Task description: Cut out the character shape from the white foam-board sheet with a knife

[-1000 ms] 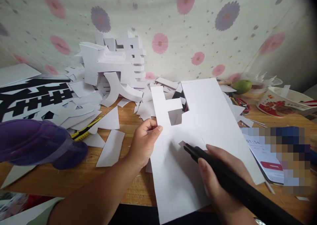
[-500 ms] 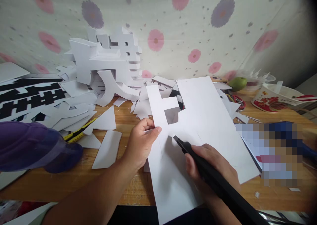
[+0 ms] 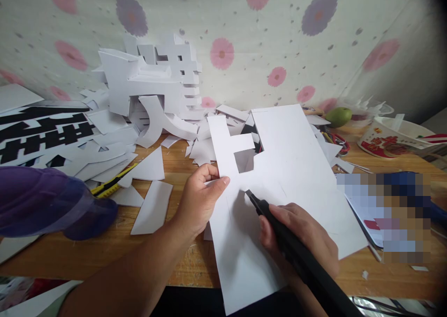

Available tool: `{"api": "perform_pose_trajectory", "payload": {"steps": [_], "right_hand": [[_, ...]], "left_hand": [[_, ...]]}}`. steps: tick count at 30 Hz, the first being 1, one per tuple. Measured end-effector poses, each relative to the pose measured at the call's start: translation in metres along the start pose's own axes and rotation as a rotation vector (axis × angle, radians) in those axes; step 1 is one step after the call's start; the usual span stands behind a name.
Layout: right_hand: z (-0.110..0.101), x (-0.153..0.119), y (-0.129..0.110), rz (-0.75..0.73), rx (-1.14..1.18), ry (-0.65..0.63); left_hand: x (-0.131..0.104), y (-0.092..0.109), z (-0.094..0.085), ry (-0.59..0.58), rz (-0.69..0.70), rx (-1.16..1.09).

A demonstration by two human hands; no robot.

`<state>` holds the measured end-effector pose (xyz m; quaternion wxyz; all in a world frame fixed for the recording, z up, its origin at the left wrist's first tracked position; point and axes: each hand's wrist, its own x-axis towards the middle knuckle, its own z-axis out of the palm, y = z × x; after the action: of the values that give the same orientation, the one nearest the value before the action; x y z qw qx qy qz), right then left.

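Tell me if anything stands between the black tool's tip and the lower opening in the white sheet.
Nothing visible does: only bare white sheet lies between the black tool's tip and the lower opening. The left hand holds the sheet's left edge, beside that path.

White sheet (image 3: 296, 168) w/ angular cut-outs, over table (image 3: 190, 261) edge, & blk tool (image 3: 296, 256), tip nr sheet

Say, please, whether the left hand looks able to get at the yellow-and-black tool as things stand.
Probably yes, but the left hand would first have to release the white sheet. The yellow-and-black tool lies off to its left, partly exposed, though white scraps crowd it.
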<state>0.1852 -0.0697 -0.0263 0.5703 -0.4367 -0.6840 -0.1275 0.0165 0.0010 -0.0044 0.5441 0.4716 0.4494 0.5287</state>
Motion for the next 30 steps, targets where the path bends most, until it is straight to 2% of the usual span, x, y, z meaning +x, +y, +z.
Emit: {"api": "perform_pose_trajectory", "payload": {"steps": [17,30], "right_hand": [[0.0,0.002,-0.002,-0.095,0.042,0.018],[-0.009,0.005,-0.006,-0.11,0.006,-0.055]], "left_hand": [[-0.001,-0.001,0.0,0.059,0.037,0.08],[-0.001,-0.001,0.001,0.062,0.021,0.064]]}}
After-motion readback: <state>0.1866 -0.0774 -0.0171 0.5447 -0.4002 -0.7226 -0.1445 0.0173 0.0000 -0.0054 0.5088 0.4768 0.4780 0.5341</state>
